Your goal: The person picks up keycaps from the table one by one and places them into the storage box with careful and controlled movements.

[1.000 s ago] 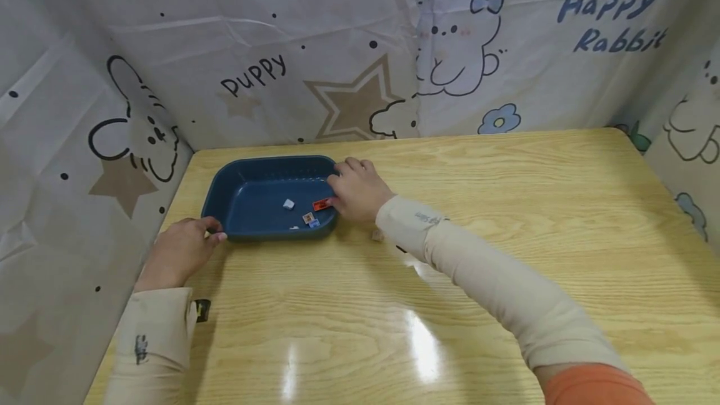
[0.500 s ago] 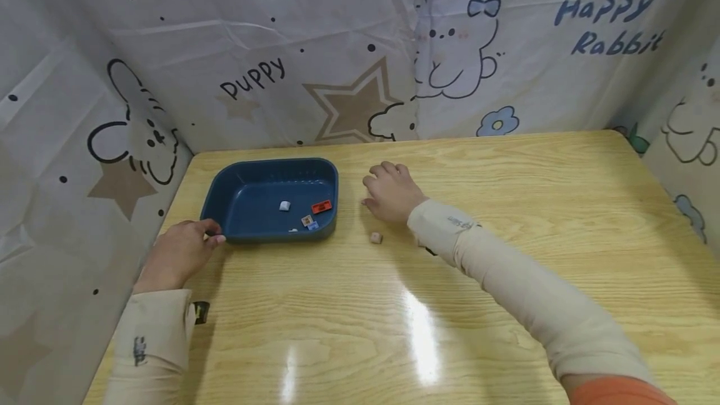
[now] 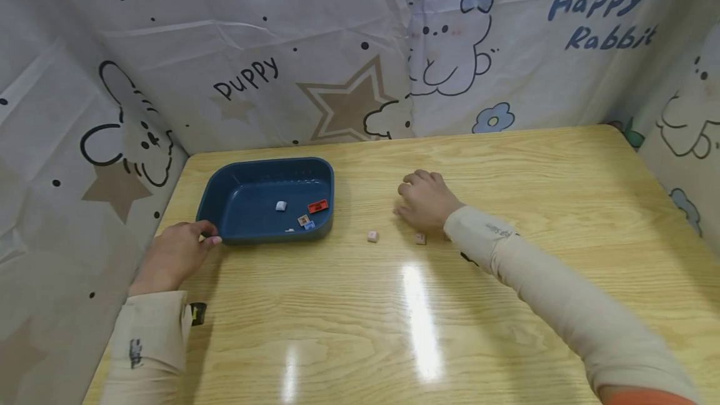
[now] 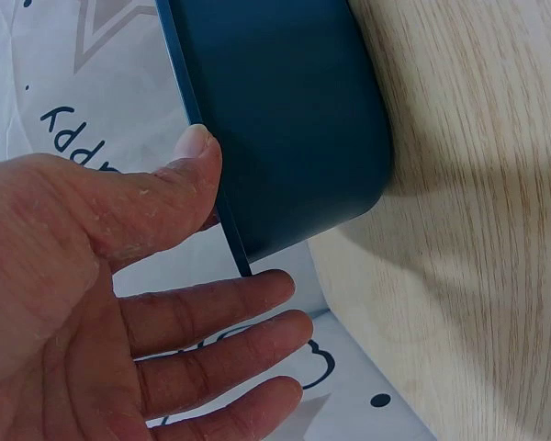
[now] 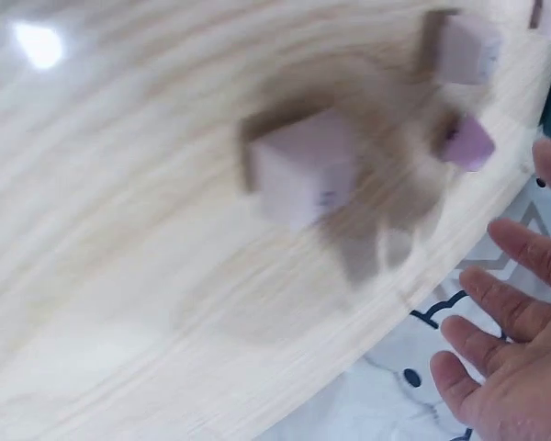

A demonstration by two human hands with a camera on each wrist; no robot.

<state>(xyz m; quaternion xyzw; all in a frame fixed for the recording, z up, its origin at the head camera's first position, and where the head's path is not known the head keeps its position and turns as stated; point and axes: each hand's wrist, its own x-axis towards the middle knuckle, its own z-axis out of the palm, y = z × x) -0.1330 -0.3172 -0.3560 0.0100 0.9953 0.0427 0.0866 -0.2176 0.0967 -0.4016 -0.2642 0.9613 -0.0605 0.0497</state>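
Smooth plastic-looking basin (image 3: 247,206) with a soft sheen, matt-looking cubes (image 5: 303,170), glossy wood-grain desk (image 3: 337,305) throwing back bright glare, creased cloth-like backdrop (image 3: 332,49), and matt fabric sleeves (image 3: 551,292).

Your head camera is looking forward and down, taking in the desk (image 3: 337,317) from farthest off. Your 2 wrist cameras are looking from close up, with the desk slanting: the left is sharing your left hand (image 4: 64,294) and the blue tray (image 4: 294,119) with the head view, the right your right hand (image 5: 519,386) and small blocks (image 5: 303,175).
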